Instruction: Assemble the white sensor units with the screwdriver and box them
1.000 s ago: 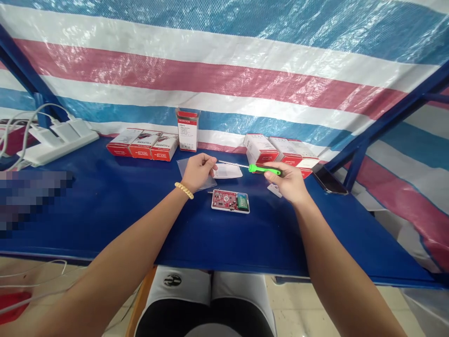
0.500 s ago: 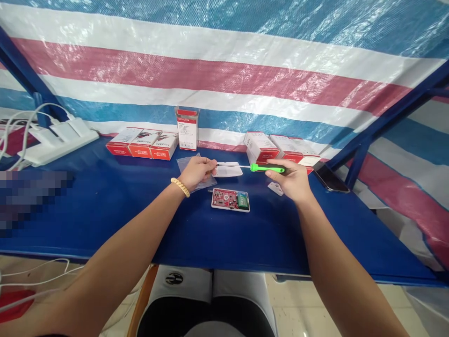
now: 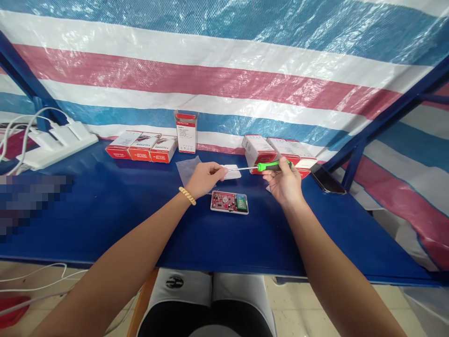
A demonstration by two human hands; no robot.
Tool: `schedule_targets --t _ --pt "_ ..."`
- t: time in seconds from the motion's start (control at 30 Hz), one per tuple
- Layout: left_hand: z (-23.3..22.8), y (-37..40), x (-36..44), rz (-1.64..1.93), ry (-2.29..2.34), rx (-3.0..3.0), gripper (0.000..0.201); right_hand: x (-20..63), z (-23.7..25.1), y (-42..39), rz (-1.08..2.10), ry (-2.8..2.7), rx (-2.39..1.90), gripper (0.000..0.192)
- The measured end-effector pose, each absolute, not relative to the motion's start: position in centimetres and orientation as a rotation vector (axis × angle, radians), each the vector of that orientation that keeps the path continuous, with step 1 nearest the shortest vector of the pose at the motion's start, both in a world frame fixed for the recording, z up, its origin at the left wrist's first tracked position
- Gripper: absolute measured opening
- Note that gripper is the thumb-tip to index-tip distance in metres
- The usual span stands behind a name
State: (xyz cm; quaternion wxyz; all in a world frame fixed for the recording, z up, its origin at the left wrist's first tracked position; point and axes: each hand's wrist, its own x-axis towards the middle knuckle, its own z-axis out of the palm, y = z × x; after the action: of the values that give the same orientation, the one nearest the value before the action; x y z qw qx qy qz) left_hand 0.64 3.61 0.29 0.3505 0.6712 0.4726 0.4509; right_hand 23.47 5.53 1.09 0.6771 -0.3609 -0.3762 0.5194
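Note:
My right hand (image 3: pixel 285 182) is closed round the green and black handle of a screwdriver (image 3: pixel 268 166), its shaft pointing left. At the other end, my left hand (image 3: pixel 207 177) pinches the tip between thumb and fingers; whether a screw is there too is hidden. Below the hands, an opened detector (image 3: pixel 228 202) lies on the blue table (image 3: pixel 224 243), showing a red circuit board and a green-blue battery in a white casing. A white cover (image 3: pixel 233 174) lies behind the shaft. A small white piece (image 3: pixel 268 188) is mostly hidden by my right hand.
A clear plastic bag (image 3: pixel 187 169) lies by my left hand. Red and white boxes (image 3: pixel 140 147) line the back left, with an upright detector box (image 3: pixel 186 133) beside them. More boxes (image 3: pixel 259 149) and a phone (image 3: pixel 328 179) are at the right. A power strip (image 3: pixel 56 152) sits far left.
My right hand has turned palm-up round the screwdriver handle and now covers most of the small white piece. My left hand has shifted slightly right and down, still pinching the tip.

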Motion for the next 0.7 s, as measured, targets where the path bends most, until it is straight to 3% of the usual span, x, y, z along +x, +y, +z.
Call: schedule_targets --t 0.23,0.33,0.57,0.7 --pt "0.9 3.2 0.7 1.107 1.204 1.786 0.035 23.2 1.0 5.6 1.082 -0.783 -0.881 0.036" --pt "1.2 3.2 -0.5 1.035 1.167 1.854 0.052 23.7 1.5 6.0 0.991 -0.773 -0.911 0.033" --pt "1.7 3.7 -2.7 0.320 1.137 2.403 0.081 22.8 4.9 6.4 0.785 -0.959 -1.057 0.026" --pt "1.3 3.7 -2.2 0.174 1.094 2.564 0.088 20.9 6.4 6.3 0.699 -1.197 -1.088 0.023"
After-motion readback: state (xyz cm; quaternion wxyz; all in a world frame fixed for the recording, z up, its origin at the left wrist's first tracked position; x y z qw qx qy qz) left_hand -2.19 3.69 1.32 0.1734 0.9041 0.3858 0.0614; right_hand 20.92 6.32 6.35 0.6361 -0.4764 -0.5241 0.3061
